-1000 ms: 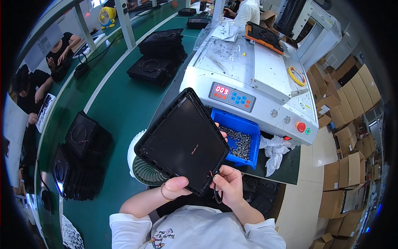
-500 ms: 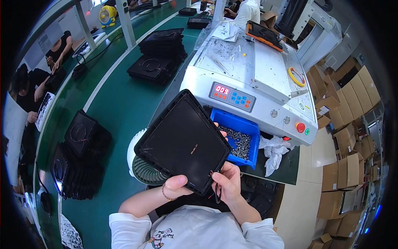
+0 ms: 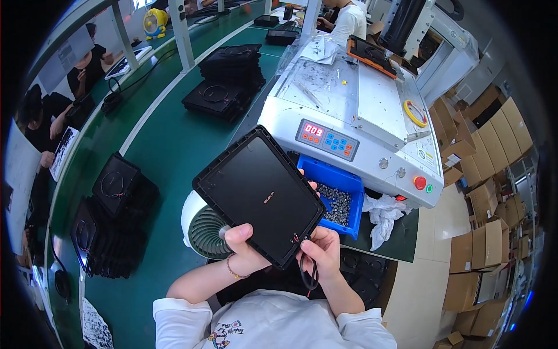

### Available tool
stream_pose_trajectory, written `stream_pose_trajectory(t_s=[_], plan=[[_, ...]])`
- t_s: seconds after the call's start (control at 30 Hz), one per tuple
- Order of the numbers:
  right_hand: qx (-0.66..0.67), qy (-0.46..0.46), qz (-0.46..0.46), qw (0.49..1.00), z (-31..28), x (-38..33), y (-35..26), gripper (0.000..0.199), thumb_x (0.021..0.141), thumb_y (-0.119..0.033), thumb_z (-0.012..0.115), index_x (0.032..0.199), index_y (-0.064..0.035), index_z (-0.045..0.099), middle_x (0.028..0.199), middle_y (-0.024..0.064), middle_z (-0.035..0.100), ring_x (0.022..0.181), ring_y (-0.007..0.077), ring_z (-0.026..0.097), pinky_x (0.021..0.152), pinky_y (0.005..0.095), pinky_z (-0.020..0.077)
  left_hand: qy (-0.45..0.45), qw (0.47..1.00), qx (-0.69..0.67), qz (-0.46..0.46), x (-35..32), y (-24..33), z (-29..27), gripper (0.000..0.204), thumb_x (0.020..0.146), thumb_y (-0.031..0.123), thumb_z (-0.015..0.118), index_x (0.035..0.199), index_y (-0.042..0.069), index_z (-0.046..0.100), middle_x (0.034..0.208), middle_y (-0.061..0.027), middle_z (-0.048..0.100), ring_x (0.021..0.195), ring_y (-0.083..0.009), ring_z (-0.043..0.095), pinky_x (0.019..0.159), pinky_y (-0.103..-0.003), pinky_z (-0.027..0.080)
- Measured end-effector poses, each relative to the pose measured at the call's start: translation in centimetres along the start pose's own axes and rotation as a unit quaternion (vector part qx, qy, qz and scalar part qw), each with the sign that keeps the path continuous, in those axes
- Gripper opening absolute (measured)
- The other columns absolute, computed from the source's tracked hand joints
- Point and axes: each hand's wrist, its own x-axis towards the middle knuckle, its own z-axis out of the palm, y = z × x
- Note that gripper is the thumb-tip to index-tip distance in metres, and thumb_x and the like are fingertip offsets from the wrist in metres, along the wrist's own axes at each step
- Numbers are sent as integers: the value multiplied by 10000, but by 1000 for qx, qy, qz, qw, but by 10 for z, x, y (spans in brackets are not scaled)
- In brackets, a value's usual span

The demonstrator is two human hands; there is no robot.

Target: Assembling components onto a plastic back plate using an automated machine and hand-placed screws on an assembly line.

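A black rectangular plastic panel [image 3: 261,192] with a raised ridged rim is held tilted in front of my chest. My left hand [image 3: 247,253] grips it, the thumb on its lower left edge and the fingers behind, their tips showing past the right edge. At the bottom right corner, my right hand [image 3: 324,251] has thumb and fingers closed where a thin black cable [image 3: 314,278] leaves the panel. The cable hangs in a loop below that hand. Small reddish wire ends show at this corner; exactly what the fingertips pinch is partly hidden.
Behind the panel stands a white machine [image 3: 349,119] with a keypad. A blue bin [image 3: 356,203] of small metal parts sits before it, beside crumpled white plastic [image 3: 381,218]. A fan [image 3: 203,227] is partly covered by the panel. Stacked black panels [image 3: 113,232] lie on the green bench [image 3: 157,192].
My left thumb has moved slightly up the panel's edge. The panel has shifted a little, and more of the cable loop now shows below my right hand.
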Motion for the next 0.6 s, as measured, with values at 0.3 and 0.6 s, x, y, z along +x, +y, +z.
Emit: stream_pose_trajectory(t_s=[0.3,0.6], plan=[[-30,-31,53,998,-2,4,-10,204,871,-99,649,969,80,642,814,160,690,615,194,675,534,277,565,-16,999,29,29,-7,6,7,1065,668,514,586,1508,-19,209,1485,-221,360,1346,-355,419,1108,-456,378],[12,-2,-189,982,-60,16,-47,378,948,-314,610,1013,55,556,873,90,547,685,113,536,499,206,450,137,968,-37,208,-132,93,-10,827,955,692,326,1417,11,415,1338,-172,549,1178,-304,586,980,-424,497]])
